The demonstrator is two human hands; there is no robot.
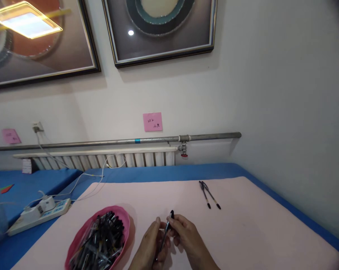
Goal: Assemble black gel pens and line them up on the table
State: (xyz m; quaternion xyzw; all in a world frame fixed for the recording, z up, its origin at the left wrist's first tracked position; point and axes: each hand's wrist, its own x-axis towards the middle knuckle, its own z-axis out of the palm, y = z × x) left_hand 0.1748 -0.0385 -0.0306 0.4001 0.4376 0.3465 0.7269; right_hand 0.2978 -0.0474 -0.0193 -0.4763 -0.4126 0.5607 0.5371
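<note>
Both my hands meet low in the middle of the view over a pale pink table cover (242,232). My left hand (152,243) and my right hand (186,236) are closed on one black pen (167,228), which points up and away, its dark cap end showing above my fingers. To the left of my hands stands a pink bowl (124,217) heaped with several black pens (102,242). Two more black pens (208,195) lie side by side on the cover, further away to the right.
A white power strip (40,215) with plugs and white cables lies on the blue surface (163,173) at the left. A radiator (102,159) and metal pipe (130,141) run along the wall behind. The wall at the right is close to the table edge.
</note>
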